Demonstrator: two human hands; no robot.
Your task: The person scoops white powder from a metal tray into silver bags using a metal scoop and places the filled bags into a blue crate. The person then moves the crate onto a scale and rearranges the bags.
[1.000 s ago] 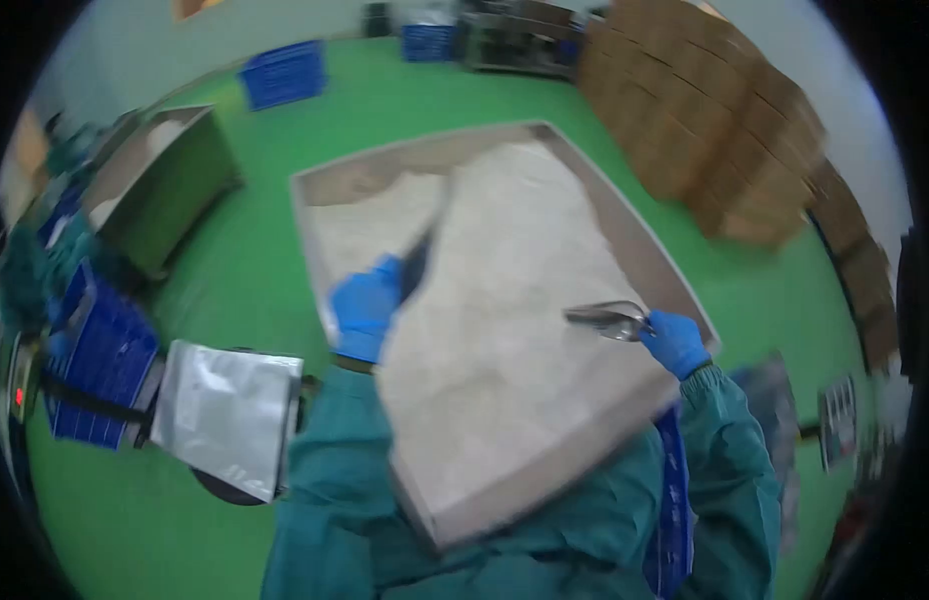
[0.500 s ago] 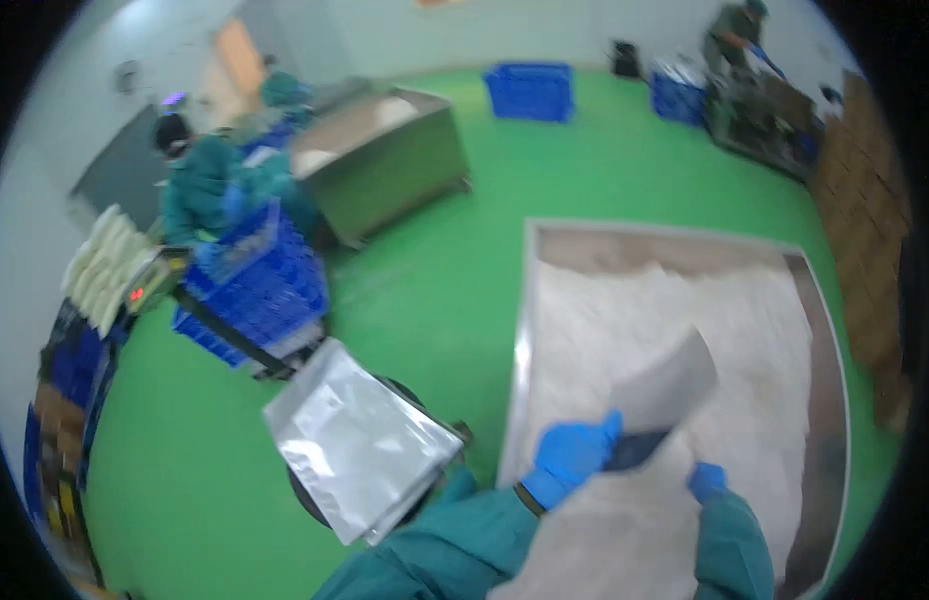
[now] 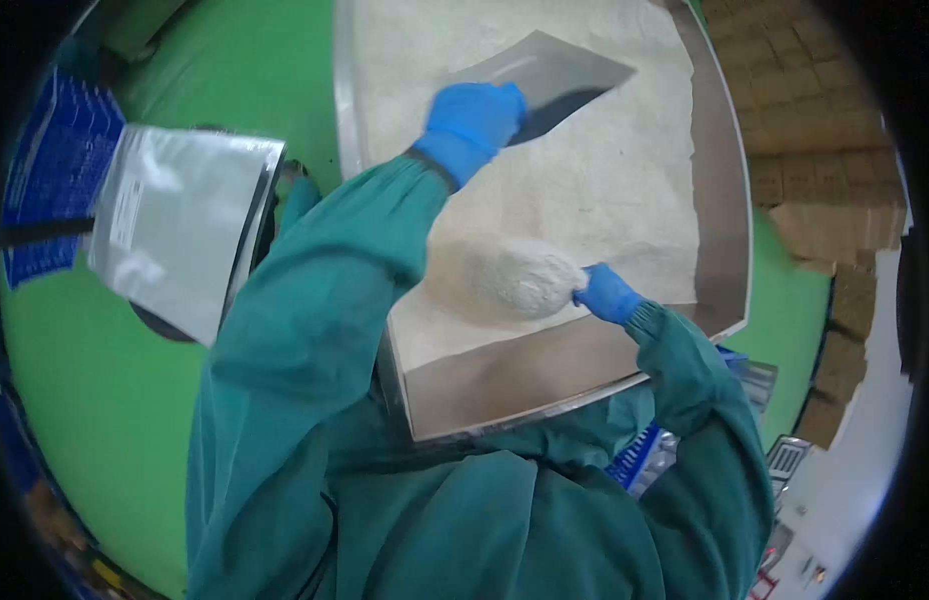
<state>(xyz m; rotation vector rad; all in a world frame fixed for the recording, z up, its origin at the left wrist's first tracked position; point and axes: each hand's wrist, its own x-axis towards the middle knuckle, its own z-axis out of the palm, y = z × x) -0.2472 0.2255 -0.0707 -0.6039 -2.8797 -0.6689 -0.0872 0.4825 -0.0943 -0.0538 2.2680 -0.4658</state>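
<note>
My left hand point(image 3: 473, 130), in a blue glove, is closed on one end of a silver foil bag point(image 3: 555, 75). A dark area, which looks like the bag's mouth, shows beside the fingers. Below and to the right, my gloved right hand point(image 3: 607, 293) is closed around the handle of a scoop point(image 3: 535, 280) heaped with white powder. The heap hides most of the scoop, and its left side is blurred. Both hands are over a large metal bin point(image 3: 720, 200) filled with white powder point(image 3: 585, 190). The loaded scoop is near the bin's near wall, apart from the bag.
A stack of silver foil bags point(image 3: 180, 220) lies on a round support left of the bin. Beyond it stands a blue crate point(image 3: 60, 170). Cardboard boxes point(image 3: 805, 110) are piled on the right. Green floor point(image 3: 95, 420) shows on the left.
My view has tilted down toward the bin and my body. My right hand now shows a scoop heaped with powder near the near wall. My left hand still grips the foil bag.
</note>
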